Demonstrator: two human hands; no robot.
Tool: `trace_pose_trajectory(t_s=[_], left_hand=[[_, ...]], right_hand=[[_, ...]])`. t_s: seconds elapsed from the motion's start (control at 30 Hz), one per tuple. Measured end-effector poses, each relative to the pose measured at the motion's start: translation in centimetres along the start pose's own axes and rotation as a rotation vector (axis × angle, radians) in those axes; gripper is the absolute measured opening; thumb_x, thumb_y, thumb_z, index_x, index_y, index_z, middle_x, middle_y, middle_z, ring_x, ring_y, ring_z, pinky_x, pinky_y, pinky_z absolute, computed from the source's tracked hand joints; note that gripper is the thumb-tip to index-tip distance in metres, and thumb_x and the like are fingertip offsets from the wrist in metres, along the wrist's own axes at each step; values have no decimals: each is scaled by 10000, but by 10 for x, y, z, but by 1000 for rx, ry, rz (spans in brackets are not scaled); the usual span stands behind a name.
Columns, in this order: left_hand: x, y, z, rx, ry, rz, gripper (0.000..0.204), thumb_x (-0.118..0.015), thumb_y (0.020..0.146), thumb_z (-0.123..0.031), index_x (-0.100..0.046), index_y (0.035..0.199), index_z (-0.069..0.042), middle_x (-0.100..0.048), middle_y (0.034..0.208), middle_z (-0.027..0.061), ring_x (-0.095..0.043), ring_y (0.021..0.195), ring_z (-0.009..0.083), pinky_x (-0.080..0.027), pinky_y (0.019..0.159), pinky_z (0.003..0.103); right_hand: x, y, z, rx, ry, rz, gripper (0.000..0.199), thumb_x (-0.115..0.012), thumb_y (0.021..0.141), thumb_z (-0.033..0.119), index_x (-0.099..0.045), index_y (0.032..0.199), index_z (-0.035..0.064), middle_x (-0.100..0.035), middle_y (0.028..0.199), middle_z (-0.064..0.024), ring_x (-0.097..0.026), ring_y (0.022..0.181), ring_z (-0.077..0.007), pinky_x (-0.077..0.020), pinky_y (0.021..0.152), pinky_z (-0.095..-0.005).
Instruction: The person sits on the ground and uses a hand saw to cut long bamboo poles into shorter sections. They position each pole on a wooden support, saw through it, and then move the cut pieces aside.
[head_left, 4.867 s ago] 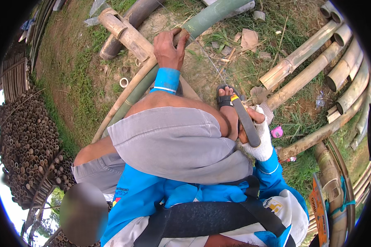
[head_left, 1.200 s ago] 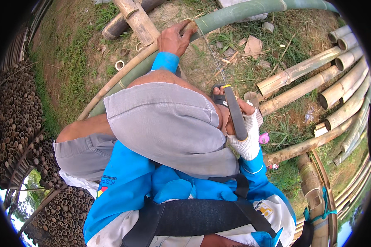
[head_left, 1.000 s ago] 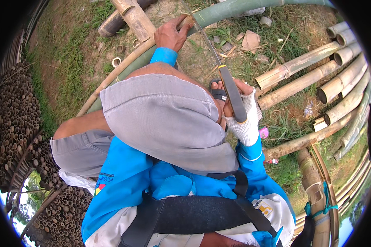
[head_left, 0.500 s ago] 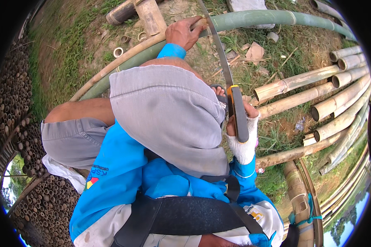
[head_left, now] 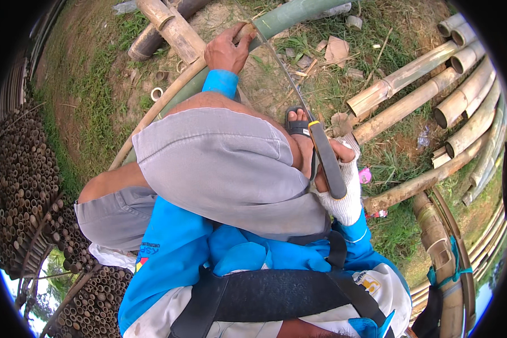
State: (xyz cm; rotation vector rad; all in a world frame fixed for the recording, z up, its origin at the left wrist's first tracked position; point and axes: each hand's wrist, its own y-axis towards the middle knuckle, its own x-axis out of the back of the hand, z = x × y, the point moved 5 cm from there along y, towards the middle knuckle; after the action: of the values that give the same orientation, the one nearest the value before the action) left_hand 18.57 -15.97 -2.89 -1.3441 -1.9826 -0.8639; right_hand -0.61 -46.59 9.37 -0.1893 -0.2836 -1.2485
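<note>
My right hand [head_left: 341, 163], in a white fingerless glove, is closed round the black and orange handle of a hand saw [head_left: 329, 163]. Its long thin blade slants away up and left, crossing the green bamboo pole [head_left: 292, 16] just right of my left hand. Bare, my left hand [head_left: 227, 50] is wrapped over the end of a thinner tan bamboo pole [head_left: 166, 97] that lies along the green one. Its fingertips are close to the blade. Whether the teeth are inside the green bamboo is too small to tell. My bent knee in grey shorts hides part of both poles.
My sandalled foot [head_left: 299, 125] is beside the saw. Cut bamboo poles [head_left: 403, 90] lie fanned out at right. Split bamboo [head_left: 180, 39] crosses a dark pole at the far left. A stack of bamboo ends [head_left: 22, 174] stands at left, and a bamboo ring [head_left: 156, 94] lies on the ground.
The whole view has shifted, with the poles and my left hand now further left. The saw slants more, its handle further right of my left hand. Both hands keep their hold.
</note>
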Motion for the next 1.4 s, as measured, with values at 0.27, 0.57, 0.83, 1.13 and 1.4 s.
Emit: trace_pose_trajectory(t_s=[0.27,0.57,0.83,1.13,1.4], left_hand=[[-6,3,-5,37,-34,23,461,-794,917,-439,-814,1273,-146,-803,1169,175,-768,1076,375,-580,988,443],[2,1,-9,17,-27,18,446,-808,910,-433,-817,1255,-149,-800,1173,178,-769,1057,372,-583,964,445],[-4,6,-11,31,-31,59,461,-807,913,-437,-813,1271,-147,-801,1169,180,-772,1059,364,-590,947,447],[-5,1,-4,-48,-17,-21,466,-787,921,-483,-823,1257,-162,-804,1169,169,-771,1049,371,-595,931,455],[-9,9,-6,-12,-28,36,473,-762,928,-534,-811,1293,-236,-799,1197,156,-763,1072,377,-590,959,467]], right_hand=[[-45,123,-21,-140,226,18,631,-658,844,-53,-550,1461,19,-655,1281,-113,-626,1118,-163,-501,988,-298],[-15,36,-23,-119,203,7,646,-684,846,-72,-556,1470,35,-649,1378,-169,-636,1305,-245,-475,1131,-354],[-36,106,-29,18,190,-42,653,-773,829,8,-572,1449,50,-693,1297,-160,-717,1146,-270,-566,992,-358],[-31,74,-40,-136,266,-5,649,-695,816,-55,-560,1446,20,-660,1398,-174,-663,1259,-260,-500,1099,-355],[-33,58,-48,-75,222,-15,667,-675,818,-73,-531,1466,-13,-656,1356,-168,-659,1243,-268,-504,1088,-357]])
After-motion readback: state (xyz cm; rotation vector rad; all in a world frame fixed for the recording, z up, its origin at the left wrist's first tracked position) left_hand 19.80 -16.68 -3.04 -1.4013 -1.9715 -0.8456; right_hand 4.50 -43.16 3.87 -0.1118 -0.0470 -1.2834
